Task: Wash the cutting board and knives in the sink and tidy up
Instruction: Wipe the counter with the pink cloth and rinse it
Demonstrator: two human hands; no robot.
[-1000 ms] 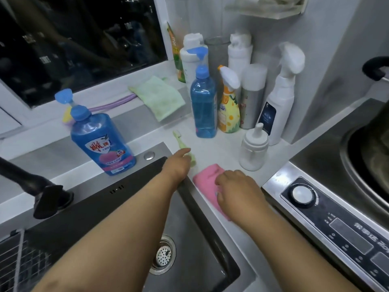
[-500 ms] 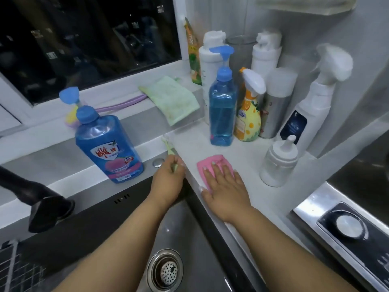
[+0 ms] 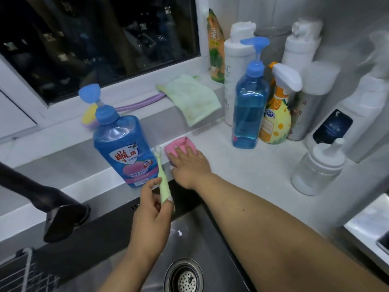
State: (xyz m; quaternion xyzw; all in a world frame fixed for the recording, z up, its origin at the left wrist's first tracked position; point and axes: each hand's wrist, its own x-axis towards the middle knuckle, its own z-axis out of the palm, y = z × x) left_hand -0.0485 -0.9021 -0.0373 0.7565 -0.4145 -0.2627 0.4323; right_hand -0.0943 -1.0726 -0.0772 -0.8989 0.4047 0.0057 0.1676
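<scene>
My left hand is over the sink, fingers and thumb curled round the lower handle of a pale green toothbrush that stands nearly upright, bristle end up. My right hand lies flat, fingers straight, pressing a pink cloth onto the table at the sink's back right corner; the cloth shows beyond my fingertips. Just left of the toothbrush, a blue dish soap bottle stands on the ledge behind the sink. A cluster of spray and pump bottles fills the table's far corner, and a green cloth hangs over the windowsill edge. The drain sits at the sink's bottom. I see no cutting board or knives.
</scene>
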